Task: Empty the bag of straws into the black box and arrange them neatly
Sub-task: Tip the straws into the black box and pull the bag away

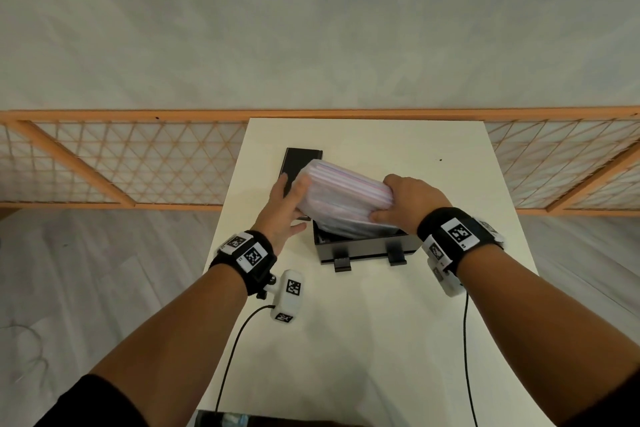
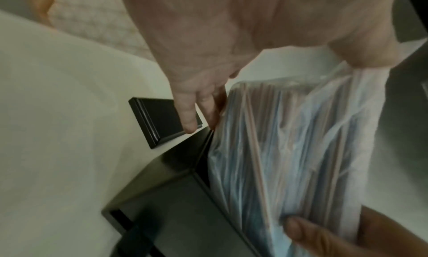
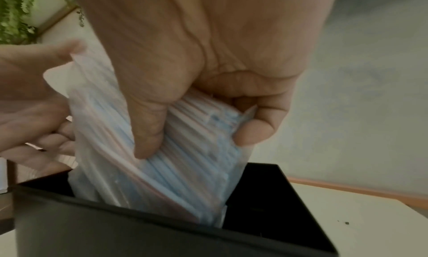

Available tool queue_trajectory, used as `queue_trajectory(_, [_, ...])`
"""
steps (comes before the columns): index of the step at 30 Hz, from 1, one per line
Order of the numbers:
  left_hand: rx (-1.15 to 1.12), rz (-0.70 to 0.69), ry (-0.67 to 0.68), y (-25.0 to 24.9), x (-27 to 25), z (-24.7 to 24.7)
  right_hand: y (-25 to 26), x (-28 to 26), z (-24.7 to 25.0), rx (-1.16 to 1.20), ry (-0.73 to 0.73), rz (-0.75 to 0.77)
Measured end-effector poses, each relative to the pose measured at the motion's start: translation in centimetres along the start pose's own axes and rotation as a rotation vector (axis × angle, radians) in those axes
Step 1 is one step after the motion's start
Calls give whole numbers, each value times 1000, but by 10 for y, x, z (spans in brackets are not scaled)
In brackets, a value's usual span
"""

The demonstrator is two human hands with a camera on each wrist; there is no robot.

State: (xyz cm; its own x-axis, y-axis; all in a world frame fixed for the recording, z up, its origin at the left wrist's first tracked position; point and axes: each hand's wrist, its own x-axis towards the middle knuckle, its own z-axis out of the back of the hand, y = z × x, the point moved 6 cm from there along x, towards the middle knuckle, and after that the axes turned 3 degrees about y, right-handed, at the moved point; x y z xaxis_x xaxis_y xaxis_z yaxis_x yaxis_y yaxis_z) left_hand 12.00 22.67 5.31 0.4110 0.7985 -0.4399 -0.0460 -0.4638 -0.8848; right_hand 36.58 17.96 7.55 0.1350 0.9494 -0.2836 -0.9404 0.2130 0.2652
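Both your forearms reach forward side by side, each wrist wrapped in a black band. Your left hand (image 1: 282, 206) is turned thumb-down, fingers fairly straight and laid flat against the far end of the bag of straws (image 1: 341, 199). Your right hand (image 1: 408, 199) is curled over the bag's near end, thumb underneath and fingers on top, clamping it
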Motion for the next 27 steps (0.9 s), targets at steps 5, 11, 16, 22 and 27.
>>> queue_trajectory(5, [442, -168, -6, -1, -2, 5, 2, -2, -6, 174, 65, 74])
queue_trajectory(11, [757, -336, -145, -19, -5, 3, -8, -10, -2, 190, -19, 83])
queue_trajectory(16, [727, -268, -72, -26, -7, 1, -17, -17, 2, 229, -134, 78])
queue_trajectory(22, [654, -261, 13, -29, -14, -3, -25, -24, -9, 339, -95, 36])
queue_trajectory(27, [808, -414, -152, -47, -21, 0, -23, -31, -1, 373, -144, 56])
